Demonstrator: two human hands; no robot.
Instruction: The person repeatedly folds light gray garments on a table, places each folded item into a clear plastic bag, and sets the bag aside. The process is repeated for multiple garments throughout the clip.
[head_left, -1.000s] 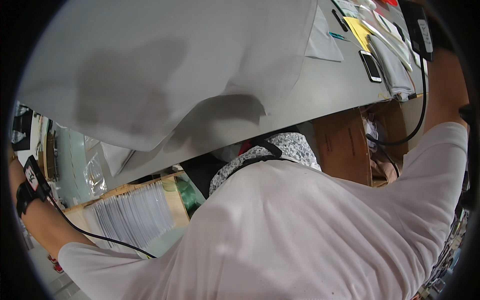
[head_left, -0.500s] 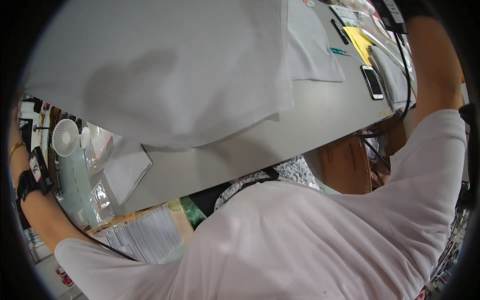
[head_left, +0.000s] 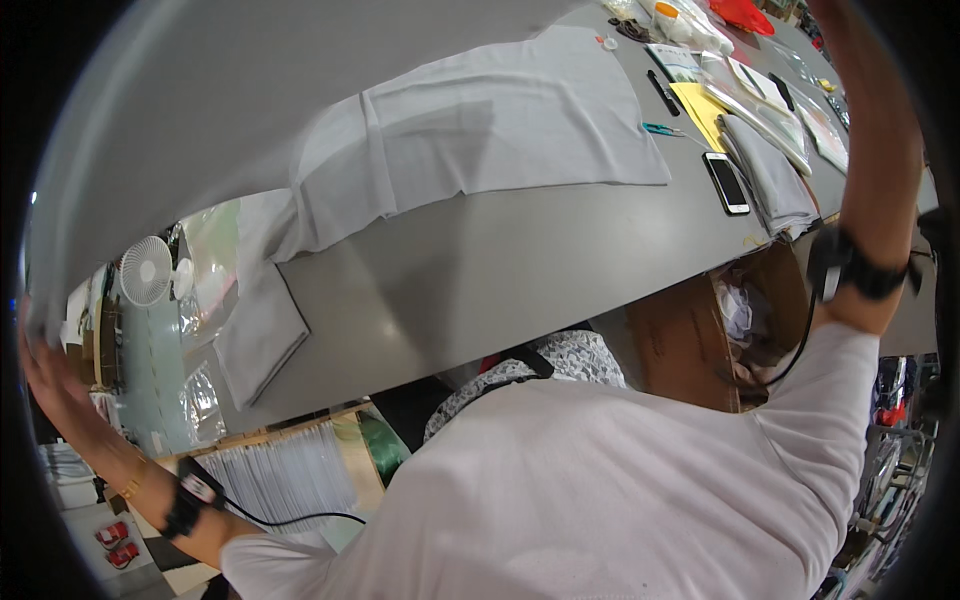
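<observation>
A large light grey cloth is lifted across the upper left, its lower edge curving over the table. My left hand, at the far left rim, is blurred; its fingers appear closed on the lower left corner of this cloth. My right forearm rises along the right side, and the hand itself is past the upper edge of the picture. Beneath the raised cloth, another grey fabric piece lies spread on the table with some creases. A folded grey cloth rests at the table's left corner.
On the grey table, a phone, teal thread snips, a black marker and folded grey fabric lie at right. A white fan stands left. Below are an open cardboard box and a box of white sheets.
The large cloth has been raised and shifted up and left, uncovering the fabric beneath. My left hand has come into view lower down; my right forearm has swung so its wrist strap shows lower.
</observation>
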